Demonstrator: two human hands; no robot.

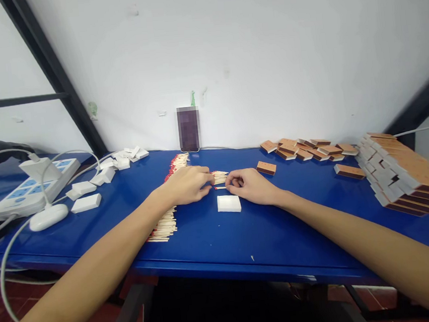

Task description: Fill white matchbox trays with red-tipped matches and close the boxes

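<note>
My left hand (pixel 191 185) rests over a long row of red-headed matches (pixel 166 225), covering its middle. Its fingers are bent and drawn together at the tips; whatever they may hold is hidden. Opposite it, my right hand (pixel 253 185) has thumb and fingers curled into a pinch at the plain end of a single match (pixel 220 188), whose red head points left. A small bunch of matches (pixel 220 177) lies between the hands, just behind that match. In front of both hands sits a white matchbox tray (pixel 228 203).
White trays (pixel 85 203) lie scattered at left beside a power strip (pixel 31 189) with cables. A blurred dark upright object (pixel 189 129) leans on the wall. Loose brown matchboxes (pixel 292 148) lie at the back right, near a stacked block of matchboxes (pixel 424 171) on the blue table (pixel 290 239).
</note>
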